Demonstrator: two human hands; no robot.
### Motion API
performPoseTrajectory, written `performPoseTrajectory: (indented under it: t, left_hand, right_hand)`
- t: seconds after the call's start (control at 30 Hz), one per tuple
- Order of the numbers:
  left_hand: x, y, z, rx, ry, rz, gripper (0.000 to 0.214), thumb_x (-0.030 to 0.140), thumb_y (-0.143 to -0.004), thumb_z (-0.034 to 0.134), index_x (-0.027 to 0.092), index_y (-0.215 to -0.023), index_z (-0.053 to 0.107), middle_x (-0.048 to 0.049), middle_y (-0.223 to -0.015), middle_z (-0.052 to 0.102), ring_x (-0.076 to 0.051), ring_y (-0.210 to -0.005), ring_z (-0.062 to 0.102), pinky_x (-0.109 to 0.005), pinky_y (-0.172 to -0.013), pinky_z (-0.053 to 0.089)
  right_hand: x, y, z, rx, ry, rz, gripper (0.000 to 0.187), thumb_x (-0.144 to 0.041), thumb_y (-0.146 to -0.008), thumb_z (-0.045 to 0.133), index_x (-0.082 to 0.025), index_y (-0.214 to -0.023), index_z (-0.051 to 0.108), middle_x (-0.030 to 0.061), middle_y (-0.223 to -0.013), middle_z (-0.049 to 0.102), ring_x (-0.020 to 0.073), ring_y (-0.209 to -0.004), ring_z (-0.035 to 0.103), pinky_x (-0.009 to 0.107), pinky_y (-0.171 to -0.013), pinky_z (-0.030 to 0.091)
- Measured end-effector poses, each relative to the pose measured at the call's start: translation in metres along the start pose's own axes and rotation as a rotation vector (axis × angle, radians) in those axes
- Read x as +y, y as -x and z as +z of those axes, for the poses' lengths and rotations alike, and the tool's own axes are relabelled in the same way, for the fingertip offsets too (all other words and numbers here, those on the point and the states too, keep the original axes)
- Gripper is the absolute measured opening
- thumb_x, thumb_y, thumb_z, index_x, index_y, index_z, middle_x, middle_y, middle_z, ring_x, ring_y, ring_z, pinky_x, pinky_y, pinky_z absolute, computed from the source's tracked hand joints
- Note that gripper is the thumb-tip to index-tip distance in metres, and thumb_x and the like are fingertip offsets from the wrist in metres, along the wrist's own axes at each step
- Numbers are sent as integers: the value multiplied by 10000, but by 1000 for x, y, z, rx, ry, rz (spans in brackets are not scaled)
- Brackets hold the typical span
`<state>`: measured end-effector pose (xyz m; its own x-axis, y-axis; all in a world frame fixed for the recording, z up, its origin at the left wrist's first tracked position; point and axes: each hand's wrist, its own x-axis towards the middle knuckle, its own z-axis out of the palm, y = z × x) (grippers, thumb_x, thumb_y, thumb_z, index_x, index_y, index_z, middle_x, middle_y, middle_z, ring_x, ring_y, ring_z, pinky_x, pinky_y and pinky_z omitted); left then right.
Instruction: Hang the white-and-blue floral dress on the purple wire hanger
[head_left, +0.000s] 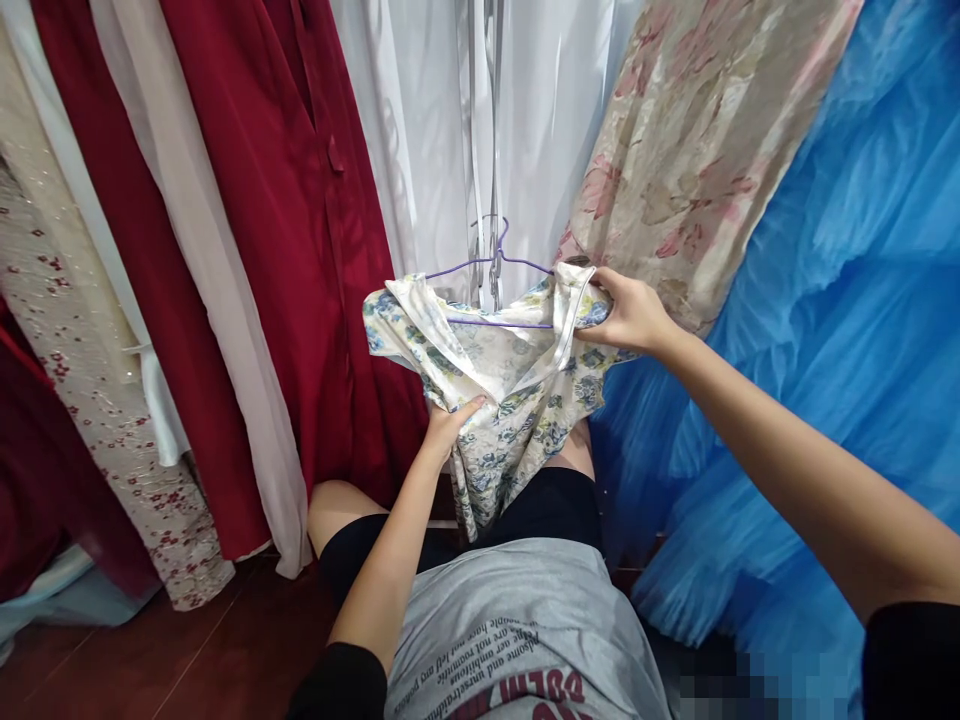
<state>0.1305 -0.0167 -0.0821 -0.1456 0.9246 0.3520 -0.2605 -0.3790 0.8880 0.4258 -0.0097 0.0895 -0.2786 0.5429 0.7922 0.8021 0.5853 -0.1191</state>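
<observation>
In front of my body hangs a white dress [517, 430] with a blue and yellow floral print and a V neck. A thin purple hanger [529, 263] runs through its shoulders, the hook pointing away from me. My left hand [454, 425] grips the cloth at the bottom of the neckline, thumb on top. Higher up, my right hand [626, 312] pinches the dress at the right shoulder, close to the end of the hanger. The fingers of both hands are partly hidden by the cloth.
Long garments hang all around: a dark red dress [255, 200], white cloth [435, 130], a beige floral dress [697, 120] and blue tulle [825, 330]. A beaded pale dress [135, 480] hangs at far left. Below is a reddish tiled floor [217, 640].
</observation>
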Motion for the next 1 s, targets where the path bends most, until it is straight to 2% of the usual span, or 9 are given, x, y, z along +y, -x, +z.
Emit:
performPoseTrajectory:
  t: [0.27,0.4,0.5,0.53,0.6,0.7,0.83,0.9,1.0]
  left_hand:
    - [-8,23,-2,-30,-16,-62,605,293,-610,903,199,-1180,724,-99,-1257,720,-315,-1257,628,-461,-1156,422]
    - [-29,39,-5,-17,-14,-85,641,284,-592,917,177,-1188,707,-136,-1282,703,-337,-1229,643,-491,-1128,443]
    - [-39,45,-7,15,-23,-74,655,276,-601,919,180,-1206,688,-140,-1324,679,-332,-1261,621,-479,-1144,424]
    - [-39,46,-9,19,-26,-68,660,272,-606,916,185,-1216,682,-135,-1338,671,-324,-1274,613,-466,-1152,416]
    - [-37,47,-11,13,-28,-55,668,274,-624,906,195,-1243,668,-123,-1352,664,-308,-1282,609,-444,-1153,418]
    - [-32,49,-13,-9,-30,-36,654,287,-647,887,197,-1255,662,-117,-1329,679,-301,-1265,622,-429,-1118,459]
    - [-33,52,-13,44,-66,0,612,291,-630,893,172,-1192,681,-135,-1204,732,-324,-1158,680,-439,-1024,526]
    - [-35,54,-13,155,-103,48,561,321,-672,870,158,-1171,670,-148,-1169,731,-330,-1115,692,-444,-986,538]
    - [-37,60,-15,383,-154,181,633,345,-766,800,180,-1317,536,-157,-1344,615,-307,-1239,609,-431,-1060,471]
  right_hand:
    - [9,13,-1,-133,71,16,542,-422,-634,739,-200,-1103,583,80,-932,704,323,-811,650,346,-683,447]
    - [2,33,19,-53,223,-45,699,-346,-672,677,-120,-1311,503,229,-1344,583,467,-1175,552,513,-896,465]
    - [-25,49,37,71,174,-135,743,-270,-749,597,-128,-1451,398,218,-1502,452,426,-1359,424,550,-1055,385]
    - [-37,55,44,16,125,-172,694,-263,-789,568,-158,-1456,405,195,-1432,532,390,-1317,483,519,-1044,405]
    - [-61,71,60,-272,63,-239,549,-300,-866,531,-205,-1404,478,144,-1159,701,338,-1088,645,440,-909,483]
    - [-87,96,85,-660,94,-252,406,-412,-911,540,-202,-1254,598,105,-839,758,306,-765,709,352,-661,467]
    - [-99,115,107,-683,128,-252,301,-431,-973,480,-202,-1070,648,111,-768,763,282,-701,714,305,-585,383]
    - [-100,119,111,-664,126,-264,310,-433,-1006,434,-204,-1046,640,100,-752,759,266,-684,710,295,-572,347]
    - [-101,122,112,-626,117,-280,314,-418,-1034,409,-189,-1034,625,86,-706,741,237,-628,685,285,-556,294]
